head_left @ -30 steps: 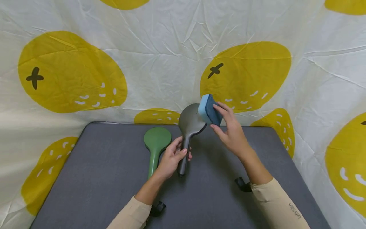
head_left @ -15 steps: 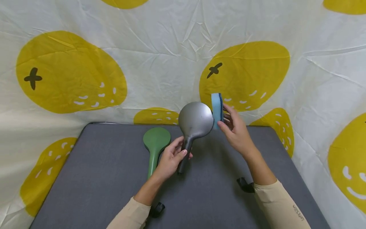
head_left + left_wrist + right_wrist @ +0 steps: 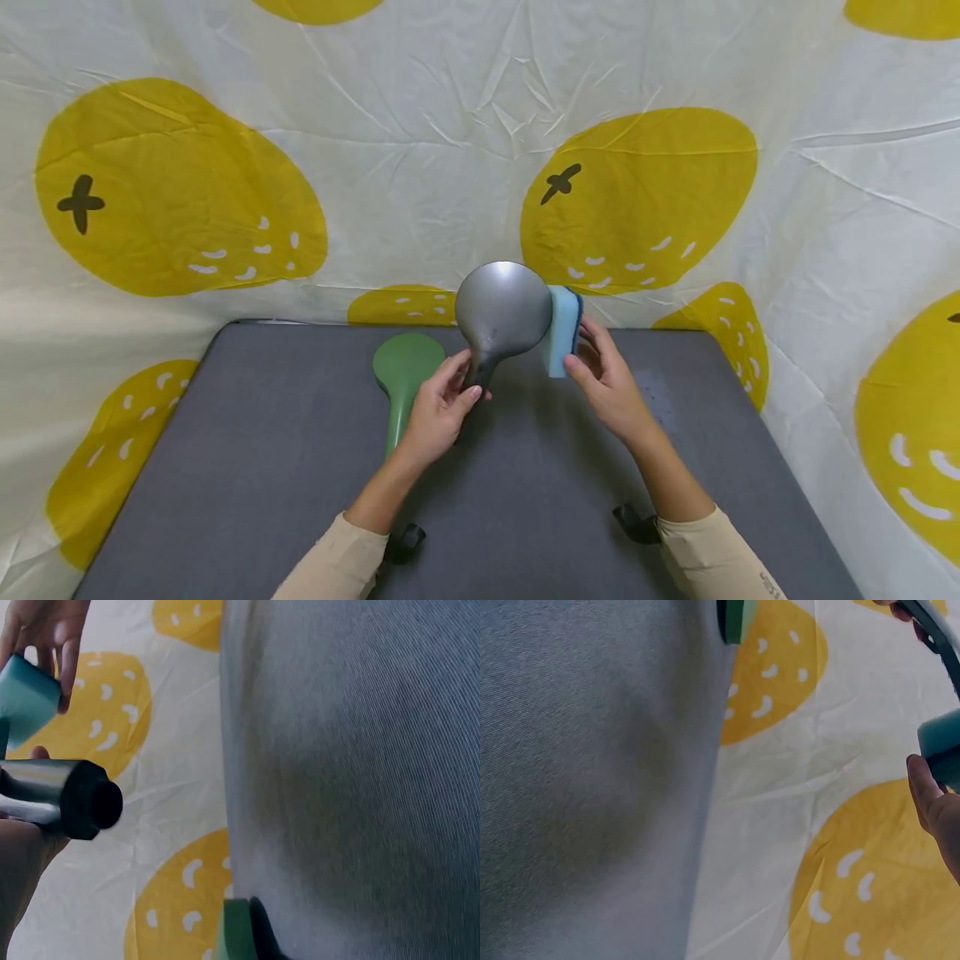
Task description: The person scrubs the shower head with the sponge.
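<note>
My left hand point(image 3: 437, 415) grips the gray shower head point(image 3: 504, 307) over the table point(image 3: 277, 442); my right hand point(image 3: 611, 387) pinches the blue sponge point(image 3: 562, 332) beside it, maybe touching. Pushing too hard could twist the shower head loose.

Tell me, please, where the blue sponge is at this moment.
In the head view, the blue sponge is just right of centre, held by the right hand, beside the round end of the grey shower head.
</note>
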A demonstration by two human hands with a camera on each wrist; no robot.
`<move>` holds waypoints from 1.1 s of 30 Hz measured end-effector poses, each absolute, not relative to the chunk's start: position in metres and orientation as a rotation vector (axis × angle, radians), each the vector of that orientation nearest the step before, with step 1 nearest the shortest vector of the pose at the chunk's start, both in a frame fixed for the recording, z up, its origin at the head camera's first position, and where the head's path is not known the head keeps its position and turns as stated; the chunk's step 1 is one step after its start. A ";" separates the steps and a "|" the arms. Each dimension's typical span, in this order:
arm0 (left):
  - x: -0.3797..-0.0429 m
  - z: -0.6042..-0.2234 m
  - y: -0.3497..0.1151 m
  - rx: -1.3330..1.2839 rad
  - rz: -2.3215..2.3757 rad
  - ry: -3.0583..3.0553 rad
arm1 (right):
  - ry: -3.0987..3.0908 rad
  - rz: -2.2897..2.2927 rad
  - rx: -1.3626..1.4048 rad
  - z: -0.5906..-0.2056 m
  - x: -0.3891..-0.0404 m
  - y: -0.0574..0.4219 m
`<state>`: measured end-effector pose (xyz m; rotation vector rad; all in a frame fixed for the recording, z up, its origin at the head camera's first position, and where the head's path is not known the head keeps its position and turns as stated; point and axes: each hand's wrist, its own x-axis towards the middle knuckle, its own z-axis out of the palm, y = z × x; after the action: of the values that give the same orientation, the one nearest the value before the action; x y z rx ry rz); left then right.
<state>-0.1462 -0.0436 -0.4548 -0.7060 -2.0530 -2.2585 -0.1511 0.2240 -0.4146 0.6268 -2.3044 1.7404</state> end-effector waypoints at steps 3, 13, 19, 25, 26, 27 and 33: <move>-0.146 -0.455 -0.048 -0.706 -2.194 -2.085 | -2.290 1.742 0.627 -0.416 -0.151 0.228; -0.148 -0.456 -0.061 -0.787 -2.010 -2.190 | -2.408 1.710 0.656 -0.401 -0.160 0.245; -0.147 -0.453 -0.067 -0.819 -1.691 -2.331 | -2.558 1.632 0.691 -0.375 -0.171 0.262; -0.146 -0.452 -0.068 -0.912 -1.461 -2.380 | -2.656 1.491 0.783 -0.347 -0.180 0.262; -0.146 -0.452 -0.068 -0.913 -1.449 -2.384 | -2.663 1.452 0.807 -0.344 -0.181 0.260; -0.145 -0.451 -0.068 -0.911 -1.435 -2.389 | -2.675 1.406 0.823 -0.341 -0.182 0.259; -0.142 -0.447 -0.066 -0.875 -1.347 -2.400 | -2.710 1.071 0.844 -0.334 -0.184 0.246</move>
<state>-0.1423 -0.0664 -0.4474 -0.8754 -2.4001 -1.3467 -0.1840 0.2462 -0.3339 0.8442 -2.7104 1.0710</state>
